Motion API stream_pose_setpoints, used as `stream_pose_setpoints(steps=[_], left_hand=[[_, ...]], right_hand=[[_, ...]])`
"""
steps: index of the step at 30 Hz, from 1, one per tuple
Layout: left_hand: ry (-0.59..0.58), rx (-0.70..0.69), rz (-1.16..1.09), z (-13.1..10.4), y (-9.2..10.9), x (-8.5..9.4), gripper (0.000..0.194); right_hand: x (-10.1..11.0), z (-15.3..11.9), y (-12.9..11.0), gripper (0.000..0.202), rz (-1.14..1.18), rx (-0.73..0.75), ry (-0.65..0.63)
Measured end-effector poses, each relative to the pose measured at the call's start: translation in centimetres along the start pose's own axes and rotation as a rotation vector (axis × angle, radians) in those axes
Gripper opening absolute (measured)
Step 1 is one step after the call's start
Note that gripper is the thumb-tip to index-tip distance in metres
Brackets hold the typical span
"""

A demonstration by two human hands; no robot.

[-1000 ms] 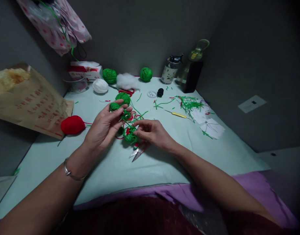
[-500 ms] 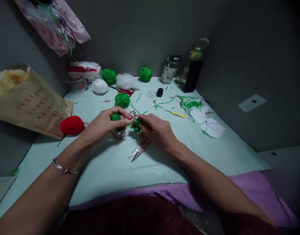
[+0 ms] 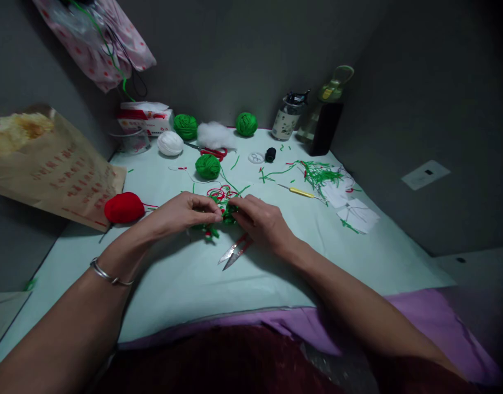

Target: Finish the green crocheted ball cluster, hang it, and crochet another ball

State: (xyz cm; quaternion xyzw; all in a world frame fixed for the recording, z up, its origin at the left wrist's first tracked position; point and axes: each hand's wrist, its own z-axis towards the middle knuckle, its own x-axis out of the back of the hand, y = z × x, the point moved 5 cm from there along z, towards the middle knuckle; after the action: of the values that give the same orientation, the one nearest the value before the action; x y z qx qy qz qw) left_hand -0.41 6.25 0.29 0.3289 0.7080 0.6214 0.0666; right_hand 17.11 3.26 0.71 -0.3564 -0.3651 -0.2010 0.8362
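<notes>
Red-green bit (image 3: 210, 233) now shows below left hand (image 3: 188, 210), whose grip I can't confirm, while right hand (image 3: 261, 219) still pinches green crochet piece (image 3: 230, 215) between the hands near snips (image 3: 233, 253), so handling stays centred there.

Pinching a small, crumpled green yarn piece (image 3: 230, 216) with flecks of red between the left hand (image 3: 188, 212) and the right hand (image 3: 262, 220), partly hiding it behind the right. Showing a blurred green-and-red lump (image 3: 210, 233) just below the left hand, leaving any join between the two unclear.
</notes>
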Motion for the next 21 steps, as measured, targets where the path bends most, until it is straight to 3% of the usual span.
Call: stream_pose_setpoints(steps=[5, 8, 15, 21], left_hand=[[0.015, -0.034, -0.270, -0.3, 0.2, 0.1, 0.017], [0.024, -0.030, -0.367, -0.5, 0.1, 0.0, 0.019], [0.011, -0.005, -0.513, -0.3, 0.0, -0.7, 0.022], [0.021, -0.003, -0.529, -0.1, 0.1, -1.5, 0.025]], right_hand=[[1.7, 0.6, 1.9, 0.014, 0.676, -0.349, 0.123], [2.5, 0.8, 2.0, 0.022, 0.900, -0.446, 0.135], [2.4, 0.6, 1.4, 0.018, 1.117, -0.469, 0.064], [2.7, 0.8, 0.5, 0.022, 1.079, -0.408, 0.145]])
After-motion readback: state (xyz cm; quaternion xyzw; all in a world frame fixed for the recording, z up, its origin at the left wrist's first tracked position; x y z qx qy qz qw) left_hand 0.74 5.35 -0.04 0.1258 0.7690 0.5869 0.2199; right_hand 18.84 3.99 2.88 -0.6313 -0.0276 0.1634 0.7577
